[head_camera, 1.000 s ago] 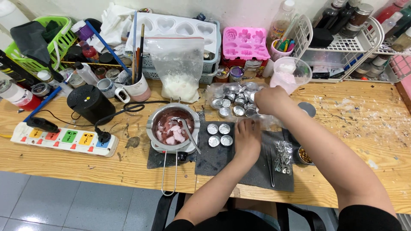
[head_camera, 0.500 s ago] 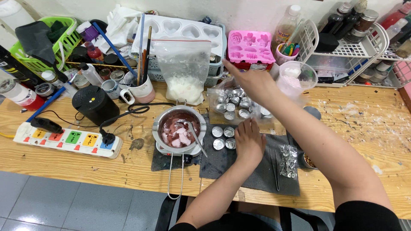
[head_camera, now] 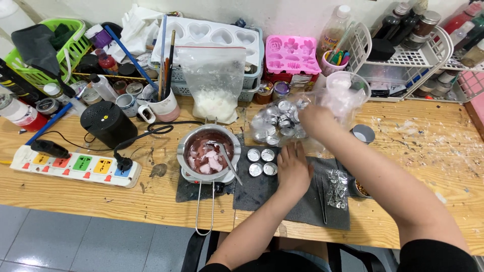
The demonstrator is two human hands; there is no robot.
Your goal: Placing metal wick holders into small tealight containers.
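Observation:
My left hand (head_camera: 294, 168) rests flat on a dark grey cloth (head_camera: 262, 194), just right of several small round metal cups (head_camera: 262, 162) set in a square. My right hand (head_camera: 313, 118) reaches into a clear plastic bag of the same metal cups (head_camera: 276, 123) behind the cloth; its fingers are blurred and partly hidden by the bag. A small metal pot (head_camera: 208, 153) with pink and white wax chunks and a spoon sits on a little stove left of the cups.
A power strip (head_camera: 75, 166), black round device (head_camera: 107, 123), bag of white flakes (head_camera: 216, 85), mug of brushes (head_camera: 164, 106), white and pink moulds (head_camera: 292, 54), green basket (head_camera: 48, 48), wire rack (head_camera: 403, 60), tweezers (head_camera: 322, 199) and a wick packet (head_camera: 337, 189) crowd the wooden table.
My right hand moved from above the bag down to its right side, after lifting toward the back. My left hand has stayed on the cloth.

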